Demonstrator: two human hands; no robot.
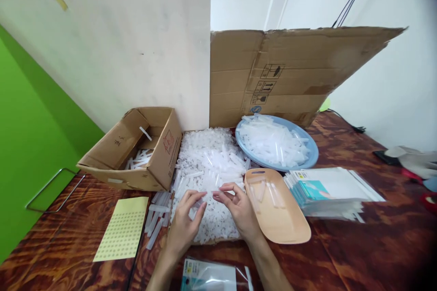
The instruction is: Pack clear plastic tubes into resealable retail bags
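Both hands, left hand (pixel 186 220) and right hand (pixel 235 207), pinch what looks like one clear plastic tube (pixel 210 195) over the tube pile (pixel 208 163), beside the tan tray (pixel 287 223).

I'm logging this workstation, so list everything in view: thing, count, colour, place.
clear plastic pieces: a heap, translucent white, centre of table
small clear piece: one, between both hands' fingertips
blue plate: one, piled with clear strips, behind the tray
tan tray: one, right of the hands
cardboard box: one, brown, open, left
yellow sheet: one, front left
packet stack: one, clear packets, right
white board: one, back
cardboard sheet: one, back right
left hand: over heap
right hand: over heap
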